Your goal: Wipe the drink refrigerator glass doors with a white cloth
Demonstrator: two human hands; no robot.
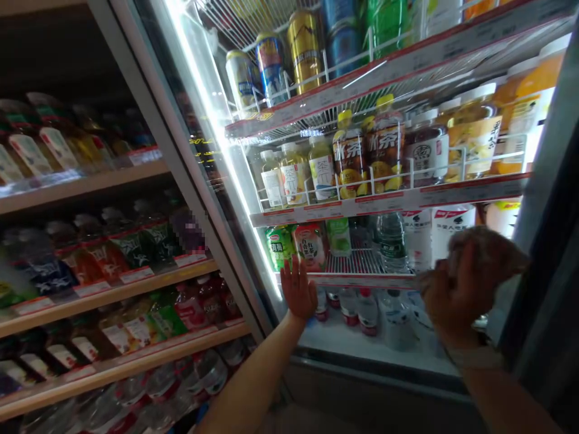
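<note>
Two hands (297, 288), two iced-tea bottles (350, 163)

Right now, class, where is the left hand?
In the head view, the left hand is centre-frame, beside the lower shelf edge, left of the right hand.

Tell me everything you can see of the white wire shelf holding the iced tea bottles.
The white wire shelf sits in a lit, glass-fronted drinks cooler, slanting up to the right in this view. Thin white wires form a low front rail, and a red-and-white price strip runs along its front edge. Yellow-capped iced tea bottles and wide-mouthed jars stand behind the rail. The left hand and right hand are below it, not touching it.
</note>
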